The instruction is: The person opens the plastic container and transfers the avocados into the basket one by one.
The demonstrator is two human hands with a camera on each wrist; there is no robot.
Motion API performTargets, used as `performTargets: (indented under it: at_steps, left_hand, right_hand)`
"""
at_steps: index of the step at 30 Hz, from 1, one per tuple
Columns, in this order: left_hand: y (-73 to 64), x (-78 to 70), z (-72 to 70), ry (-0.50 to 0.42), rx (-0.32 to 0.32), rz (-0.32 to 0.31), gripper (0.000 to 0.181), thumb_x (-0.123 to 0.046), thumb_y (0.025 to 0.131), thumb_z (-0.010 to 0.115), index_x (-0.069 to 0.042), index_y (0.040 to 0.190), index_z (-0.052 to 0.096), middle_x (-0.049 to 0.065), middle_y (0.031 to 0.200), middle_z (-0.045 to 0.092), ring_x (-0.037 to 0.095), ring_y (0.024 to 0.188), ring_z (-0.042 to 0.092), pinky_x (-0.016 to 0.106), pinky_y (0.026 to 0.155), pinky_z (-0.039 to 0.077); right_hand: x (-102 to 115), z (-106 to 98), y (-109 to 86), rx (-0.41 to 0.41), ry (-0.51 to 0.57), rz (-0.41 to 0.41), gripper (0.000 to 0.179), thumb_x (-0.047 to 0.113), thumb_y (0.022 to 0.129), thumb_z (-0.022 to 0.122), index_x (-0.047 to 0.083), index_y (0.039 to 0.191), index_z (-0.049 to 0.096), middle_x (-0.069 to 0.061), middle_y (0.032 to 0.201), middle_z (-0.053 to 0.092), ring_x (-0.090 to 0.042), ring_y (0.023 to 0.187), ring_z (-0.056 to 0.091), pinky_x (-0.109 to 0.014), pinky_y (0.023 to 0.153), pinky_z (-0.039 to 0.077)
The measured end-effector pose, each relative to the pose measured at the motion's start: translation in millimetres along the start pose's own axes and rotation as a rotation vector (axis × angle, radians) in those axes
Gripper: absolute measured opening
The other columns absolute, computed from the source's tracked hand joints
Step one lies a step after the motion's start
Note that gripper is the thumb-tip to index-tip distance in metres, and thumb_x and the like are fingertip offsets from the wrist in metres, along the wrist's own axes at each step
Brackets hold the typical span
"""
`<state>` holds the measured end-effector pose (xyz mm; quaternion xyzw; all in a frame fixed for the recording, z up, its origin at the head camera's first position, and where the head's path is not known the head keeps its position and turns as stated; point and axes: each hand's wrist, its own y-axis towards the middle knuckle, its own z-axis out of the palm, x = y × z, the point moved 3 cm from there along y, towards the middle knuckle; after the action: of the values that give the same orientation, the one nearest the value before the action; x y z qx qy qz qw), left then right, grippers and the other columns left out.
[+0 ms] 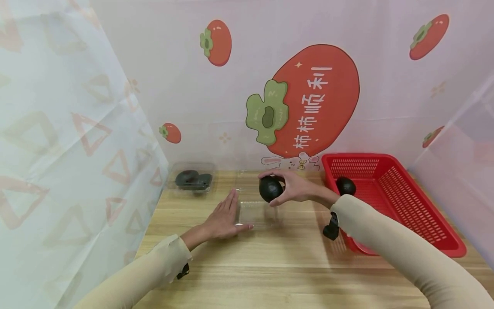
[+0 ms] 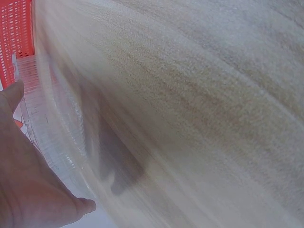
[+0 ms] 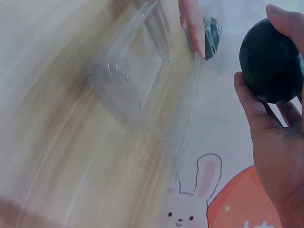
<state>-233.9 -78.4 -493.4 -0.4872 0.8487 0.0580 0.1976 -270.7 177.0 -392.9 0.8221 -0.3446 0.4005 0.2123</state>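
My right hand [image 1: 291, 186] holds a dark green, oval avocado [image 1: 270, 189] between thumb and fingers, above a clear plastic clamshell box [image 1: 256, 212]. The right wrist view shows the avocado [image 3: 270, 61] up close, with the box [image 3: 137, 80] lying open on the wood. Along the box's left side rests my left hand [image 1: 224, 219], fingers straight and thumb spread toward its front edge. In the left wrist view that hand [image 2: 33, 175] lies against the ribbed clear plastic wall [image 2: 57, 128].
A red plastic basket [image 1: 420, 201] stands at the right with another avocado [image 1: 345, 186] inside. At the back left, a second clear box [image 1: 192, 165] contains dark avocados [image 1: 193, 180]. The wooden tabletop [image 1: 262, 274] meets a printed cloth backdrop [image 1: 185, 86].
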Motion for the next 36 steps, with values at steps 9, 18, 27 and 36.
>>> performTargets:
  at_steps: [9, 18, 27, 36]
  left_hand:
    - [0.9, 0.1, 0.9, 0.014, -0.011, 0.014, 0.122, -0.073, 0.094, 0.061, 0.006, 0.167, 0.003, 0.024, 0.176, 0.001, 0.035, 0.164, 0.008, 0.057, 0.129, 0.021]
    - [0.1, -1.1, 1.0, 0.016, -0.007, 0.002, 0.121, -0.072, 0.095, 0.061, 0.006, 0.167, 0.003, 0.023, 0.176, -0.001, 0.035, 0.164, 0.008, 0.057, 0.129, 0.021]
    - [-0.3, -0.7, 0.5, 0.008, -0.012, 0.016, 0.121, -0.070, 0.095, 0.062, 0.007, 0.167, 0.004, 0.025, 0.176, 0.000, 0.036, 0.164, 0.007, 0.058, 0.128, 0.021]
    - [3.5, 6.0, 7.3, 0.017, 0.002, 0.029, 0.124, -0.076, 0.094, 0.057, 0.005, 0.167, -0.004, 0.025, 0.176, -0.004, 0.035, 0.164, 0.003, 0.058, 0.129, 0.018]
  right_hand:
    - [1.4, -15.2, -12.0, -0.024, 0.018, 0.036, 0.078, 0.017, 0.076, 0.095, 0.017, 0.146, 0.060, -0.010, 0.143, 0.057, -0.034, 0.127, 0.057, -0.053, 0.103, 0.055]
    - [-1.6, -31.5, -25.4, -0.071, -0.023, 0.081, 0.079, 0.018, 0.075, 0.096, 0.022, 0.145, 0.060, -0.011, 0.141, 0.054, -0.037, 0.126, 0.058, -0.050, 0.097, 0.059]
    - [-5.5, -46.6, -35.3, -0.095, -0.052, 0.086, 0.084, 0.019, 0.074, 0.097, 0.023, 0.147, 0.057, -0.009, 0.146, 0.055, -0.036, 0.130, 0.055, -0.050, 0.098, 0.059]
    - [-11.4, -63.5, -45.2, -0.128, -0.095, 0.111, 0.081, 0.025, 0.075, 0.096, 0.024, 0.147, 0.058, -0.009, 0.142, 0.057, -0.034, 0.127, 0.055, -0.048, 0.096, 0.059]
